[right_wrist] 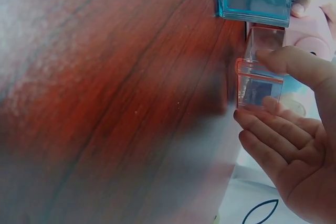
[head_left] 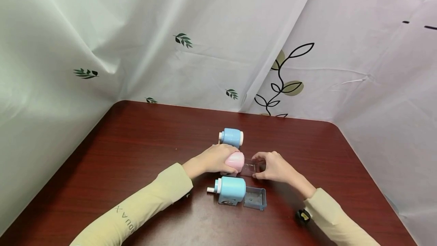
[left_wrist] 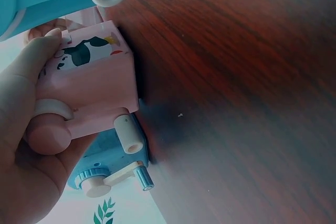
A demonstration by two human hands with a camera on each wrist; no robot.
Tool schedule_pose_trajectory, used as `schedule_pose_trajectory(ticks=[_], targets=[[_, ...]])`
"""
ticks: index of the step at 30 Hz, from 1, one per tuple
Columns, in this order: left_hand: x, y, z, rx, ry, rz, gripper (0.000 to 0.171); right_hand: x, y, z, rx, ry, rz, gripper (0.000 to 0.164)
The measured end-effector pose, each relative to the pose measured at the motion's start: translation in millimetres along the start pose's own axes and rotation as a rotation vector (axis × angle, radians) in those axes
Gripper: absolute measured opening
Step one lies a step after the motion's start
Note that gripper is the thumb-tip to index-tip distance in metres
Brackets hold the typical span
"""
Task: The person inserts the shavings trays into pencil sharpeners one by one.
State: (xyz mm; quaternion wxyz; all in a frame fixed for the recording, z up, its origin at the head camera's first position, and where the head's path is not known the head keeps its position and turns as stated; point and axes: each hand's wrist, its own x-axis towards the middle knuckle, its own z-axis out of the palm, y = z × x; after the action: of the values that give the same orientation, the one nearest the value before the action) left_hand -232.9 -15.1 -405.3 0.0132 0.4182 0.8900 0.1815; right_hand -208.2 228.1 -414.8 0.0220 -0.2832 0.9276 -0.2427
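Observation:
My left hand (head_left: 218, 158) grips a pink crank pencil sharpener (left_wrist: 100, 85) that stands on the table. The left wrist view shows a panda-like picture on its side and its crank handle. My right hand (head_left: 275, 167) pinches the clear pinkish shavings drawer (right_wrist: 262, 69) between thumb and fingers. This drawer sticks out from the pink sharpener's right end; whether it is still partly inside cannot be told. Nearer the front edge, a turquoise sharpener (head_left: 233, 187) has its own clear blue drawer (head_left: 255, 198) pulled out. Behind the pink one stands a blue sharpener (head_left: 232, 137), partly hidden by my left hand.
The dark red-brown wooden table (head_left: 153, 136) bears the three sharpeners in a row. A white curtain (head_left: 146, 41) with leaf prints hangs along its back and sides. A black device (head_left: 302, 216) sits at my right wrist.

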Motion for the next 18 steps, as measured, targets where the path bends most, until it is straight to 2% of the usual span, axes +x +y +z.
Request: schedule_pose_trajectory(ticks=[10,18], targets=[[1.0,-1.6,1.2,-0.006,0.011,0.015,0.053,0.2,-0.2,3.3,0.001,-0.019,-0.005,0.042],[-0.2,-2.0,1.6,-0.001,0.025,0.024,0.052,4.3,-3.9,7.1,0.02,-0.016,-0.061,0.04]])
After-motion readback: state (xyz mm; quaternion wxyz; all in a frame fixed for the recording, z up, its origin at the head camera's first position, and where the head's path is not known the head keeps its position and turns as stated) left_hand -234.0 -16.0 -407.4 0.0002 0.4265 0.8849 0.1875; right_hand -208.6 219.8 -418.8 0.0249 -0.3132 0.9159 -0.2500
